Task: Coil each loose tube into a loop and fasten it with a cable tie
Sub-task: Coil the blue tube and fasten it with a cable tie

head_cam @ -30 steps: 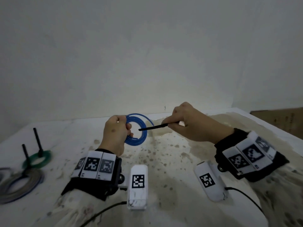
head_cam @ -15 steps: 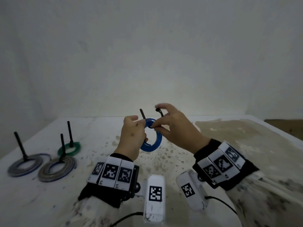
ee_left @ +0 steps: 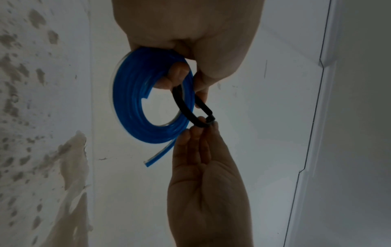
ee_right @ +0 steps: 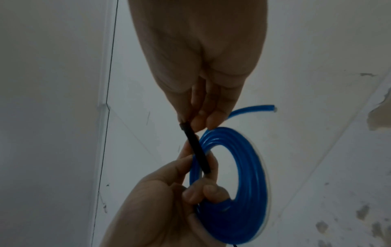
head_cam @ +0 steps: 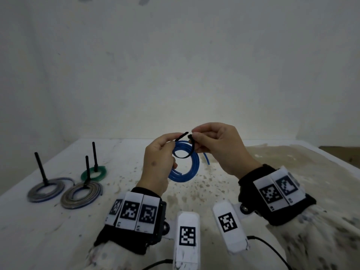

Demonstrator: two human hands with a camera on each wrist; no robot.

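Note:
A blue tube coil (head_cam: 193, 168) hangs above the table, gripped at its left side by my left hand (head_cam: 171, 146). A black cable tie (head_cam: 183, 156) runs through the coil's hole and bends round its top strands. My left thumb and forefinger also pinch the tie's tail. My right hand (head_cam: 194, 139) pinches the tie's head, close to the tail tip. In the left wrist view the tie (ee_left: 186, 107) curves from the coil (ee_left: 131, 103) to the right fingertips (ee_left: 208, 125). The right wrist view shows the tie (ee_right: 197, 147), the coil (ee_right: 249, 167) and its loose end (ee_right: 253, 108).
Two grey coils (head_cam: 45, 189) (head_cam: 81, 193) and a green coil (head_cam: 94, 173) lie at the table's left, each with a black tie tail standing up. The white table (head_cam: 253, 172) is stained and ends at a wall behind.
One second ago my right hand held the tie straight beside the coil. It has since gone through the coil and bent round it, and the hands have drawn together.

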